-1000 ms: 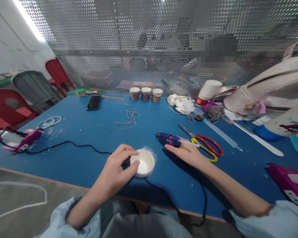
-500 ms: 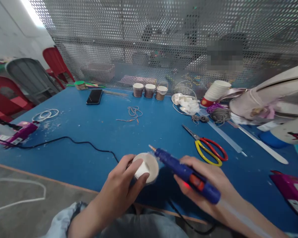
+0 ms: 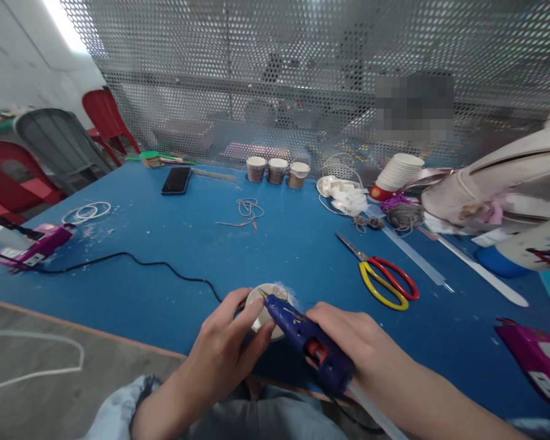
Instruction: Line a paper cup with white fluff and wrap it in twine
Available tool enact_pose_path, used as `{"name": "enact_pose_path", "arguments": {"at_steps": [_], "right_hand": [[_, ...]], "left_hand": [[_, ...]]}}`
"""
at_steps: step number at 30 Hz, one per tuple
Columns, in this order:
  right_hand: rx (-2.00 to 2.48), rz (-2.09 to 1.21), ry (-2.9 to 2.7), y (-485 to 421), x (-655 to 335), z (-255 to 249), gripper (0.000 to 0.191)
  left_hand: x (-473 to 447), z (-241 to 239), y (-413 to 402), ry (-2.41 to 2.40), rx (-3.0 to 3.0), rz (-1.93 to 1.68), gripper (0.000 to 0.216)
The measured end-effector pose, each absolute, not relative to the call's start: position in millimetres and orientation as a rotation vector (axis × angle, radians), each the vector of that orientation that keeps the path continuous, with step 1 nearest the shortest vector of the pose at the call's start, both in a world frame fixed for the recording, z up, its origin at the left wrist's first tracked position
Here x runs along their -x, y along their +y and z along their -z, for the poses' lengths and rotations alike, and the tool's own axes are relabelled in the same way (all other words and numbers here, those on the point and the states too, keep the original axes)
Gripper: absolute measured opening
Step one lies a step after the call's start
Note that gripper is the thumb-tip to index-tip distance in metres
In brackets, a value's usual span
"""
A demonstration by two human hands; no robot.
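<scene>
Clasping a small white cup (image 3: 262,313) with the left hand (image 3: 224,342), thumb over the rim, fingers curled round the near wall. Down at the near edge of the blue surface (image 3: 165,232); impossible to tell whether set on it or raised a little.

Gripping a dark blue glue gun (image 3: 309,342) in the right hand (image 3: 357,342), fingers clenched round the body, a red light showing at the grip. Pointing the metal nozzle at the cup's far rim, touching it or just short of it; too close to judge. Sticking out of the gun's rear, away from the cup toward the lower right, a clear glue stick (image 3: 371,409).

Trailing leftward from behind the cup, a black cord (image 3: 165,269), toward a purple glue gun (image 3: 36,244) lying well to the cup's left. Beyond that, a coil of white cord (image 3: 86,212).

To the cup's right and a little farther back, red and yellow scissors (image 3: 385,281), lying flat and shut. Straight beyond the cup, a loose tangle of string (image 3: 245,211). Farther back still, three small brown cups (image 3: 277,170) in a row against the perforated screen, with a black phone (image 3: 176,180) off to their left. Far right of the cup, a stack of white cups (image 3: 396,171) on its side, a pale bag (image 3: 499,177) and a magenta tool (image 3: 536,360).
</scene>
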State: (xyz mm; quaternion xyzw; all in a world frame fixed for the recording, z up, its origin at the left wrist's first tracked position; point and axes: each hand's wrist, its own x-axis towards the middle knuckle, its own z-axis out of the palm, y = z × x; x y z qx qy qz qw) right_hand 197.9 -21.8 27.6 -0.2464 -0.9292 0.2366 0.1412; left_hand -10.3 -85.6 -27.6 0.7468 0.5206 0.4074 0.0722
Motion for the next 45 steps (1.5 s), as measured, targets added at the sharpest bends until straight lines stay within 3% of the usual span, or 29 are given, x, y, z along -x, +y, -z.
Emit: {"name": "enact_pose_path", "arguments": {"at_steps": [13, 22, 45], "right_hand": [[0.679, -0.563, -2.719, -22, -193, -23, 0.016], [0.752, -0.397, -2.717, -27, -193, -20, 0.006], [0.618, -0.585, -2.602, -20, -198, -21, 0.005]], "left_hand": [[8, 21, -86, 1.643, -2.192, -1.149, 0.021], [7, 22, -85, 1.681, -2.214, -1.177, 0.019], [7, 27, -82, 1.741, -2.151, -1.253, 0.021]]}}
